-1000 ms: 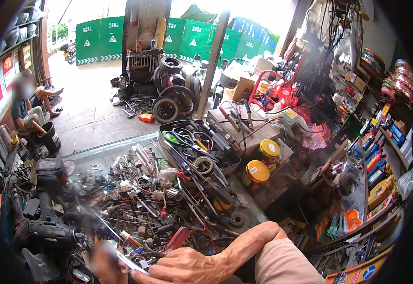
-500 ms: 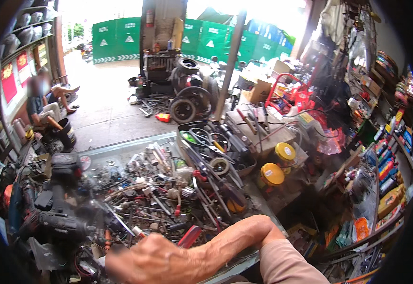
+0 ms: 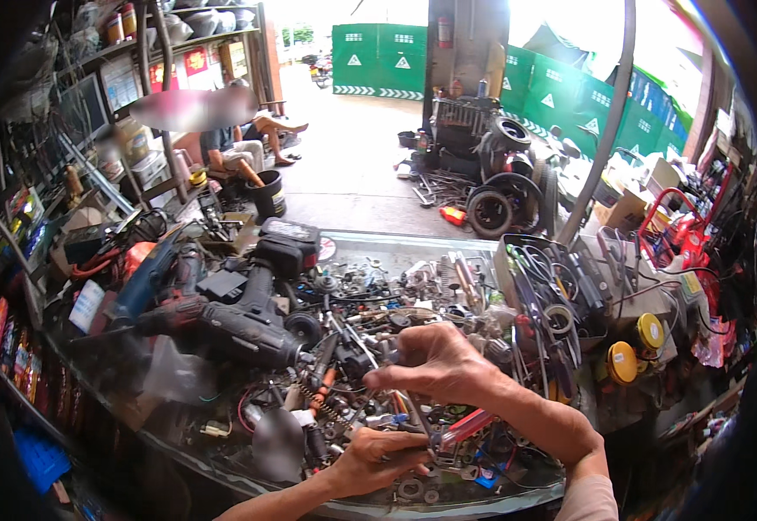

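Low in the middle, my left hand [image 3: 377,462] is closed, its fingers bent round a small dark piece that I cannot make out. Just above and to the right, my right hand [image 3: 442,365] curls with thumb and fingers drawn together; what they grip is mostly hidden. A thin metal tool [image 3: 420,412] slants between the two hands. Beside it lies a red-handled tool [image 3: 468,425]. Loose hardware, including a coil spring [image 3: 331,406] and washers [image 3: 411,489], surrounds my hands on the glass-topped counter [image 3: 370,239].
A black cordless power tool [image 3: 248,326] lies left of my hands. To the right stands a bin of tools [image 3: 561,304], with yellow-lidded jars [image 3: 622,363] beyond. Two people sit at the far left by a black bucket [image 3: 269,196]. Tyres [image 3: 491,211] are stacked farther back.
The view has turned left, so the counter's contents appear farther right. My left hand has come into view. My right hand has lifted and now bends over the left one.
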The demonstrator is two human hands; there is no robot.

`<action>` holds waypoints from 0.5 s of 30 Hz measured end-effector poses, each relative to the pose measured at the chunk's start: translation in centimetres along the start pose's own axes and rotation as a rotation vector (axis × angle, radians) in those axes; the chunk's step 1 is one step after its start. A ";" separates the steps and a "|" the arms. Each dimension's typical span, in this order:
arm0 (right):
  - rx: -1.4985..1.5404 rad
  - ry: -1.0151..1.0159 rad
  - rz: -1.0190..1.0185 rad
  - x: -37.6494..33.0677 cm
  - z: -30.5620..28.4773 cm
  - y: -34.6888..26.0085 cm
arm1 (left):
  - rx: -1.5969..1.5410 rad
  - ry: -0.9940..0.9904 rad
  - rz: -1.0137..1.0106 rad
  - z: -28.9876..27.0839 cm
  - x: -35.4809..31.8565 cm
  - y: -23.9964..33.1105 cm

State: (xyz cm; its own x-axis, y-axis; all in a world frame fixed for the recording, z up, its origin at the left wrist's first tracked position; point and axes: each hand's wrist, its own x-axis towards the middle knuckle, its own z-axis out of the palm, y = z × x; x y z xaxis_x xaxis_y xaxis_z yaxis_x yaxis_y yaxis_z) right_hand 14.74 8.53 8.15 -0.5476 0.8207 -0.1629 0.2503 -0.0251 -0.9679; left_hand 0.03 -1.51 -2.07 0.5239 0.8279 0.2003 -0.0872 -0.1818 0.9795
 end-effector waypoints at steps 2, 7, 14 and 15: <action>0.158 0.004 0.137 -0.2 -0.1 -0.9 | 0.018 -0.012 0.023 -0.4 -0.1 0.1; 0.418 0.071 0.181 0.0 -2.0 2.5 | -0.079 0.030 -0.026 -0.7 0.3 1.7; 0.906 0.057 0.085 -3.6 -3.7 7.5 | -0.503 0.187 -0.192 -1.3 0.2 2.4; 0.925 0.065 0.079 -4.2 -3.7 7.8 | -0.497 0.197 -0.172 -1.7 0.2 2.4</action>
State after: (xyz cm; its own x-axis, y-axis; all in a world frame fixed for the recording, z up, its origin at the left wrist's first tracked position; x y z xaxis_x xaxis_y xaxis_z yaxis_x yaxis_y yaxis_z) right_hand 21.93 7.01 1.96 -0.5030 0.8271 -0.2507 -0.4664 -0.5040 -0.7270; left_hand -1.50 -0.89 0.36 0.4023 0.9155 -0.0096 -0.4281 0.1974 0.8819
